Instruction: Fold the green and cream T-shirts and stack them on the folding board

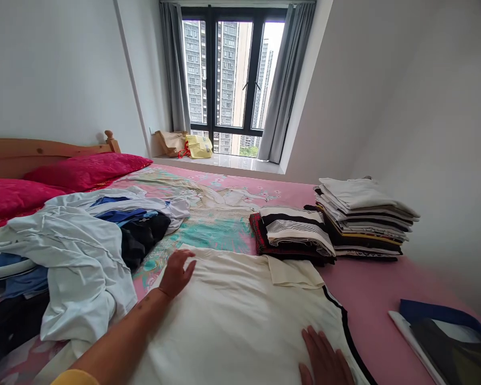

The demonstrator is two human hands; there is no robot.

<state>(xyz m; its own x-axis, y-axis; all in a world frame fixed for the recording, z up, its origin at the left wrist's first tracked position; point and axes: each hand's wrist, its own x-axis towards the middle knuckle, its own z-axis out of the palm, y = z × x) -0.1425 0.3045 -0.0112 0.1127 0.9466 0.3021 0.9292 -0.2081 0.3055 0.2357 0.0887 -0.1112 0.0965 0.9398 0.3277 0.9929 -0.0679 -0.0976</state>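
Note:
A cream-white shirt (pixel 232 299) with black trim along its right edge lies spread over the bed in front of me. One sleeve is folded inward at its far right corner. At the far left corner of the shirt is my left hand (pixel 178 272), its fingers bent and the thumb apart, with no cloth visibly pinched. My right hand (pixel 326 358) rests palm down on the near right part of the shirt, fingers spread. The shirt's near edge runs out of the picture.
Rumpled clothes (pixel 84 251) are heaped on the left. Beyond the shirt stand a low folded pile (pixel 296 230) and a taller folded stack (pixel 361 219). More folded garments (pixel 444 337) lie at the right. Red pillows (pixel 88 168) rest by the headboard (pixel 44 149); bags (pixel 198 145) sit on the windowsill.

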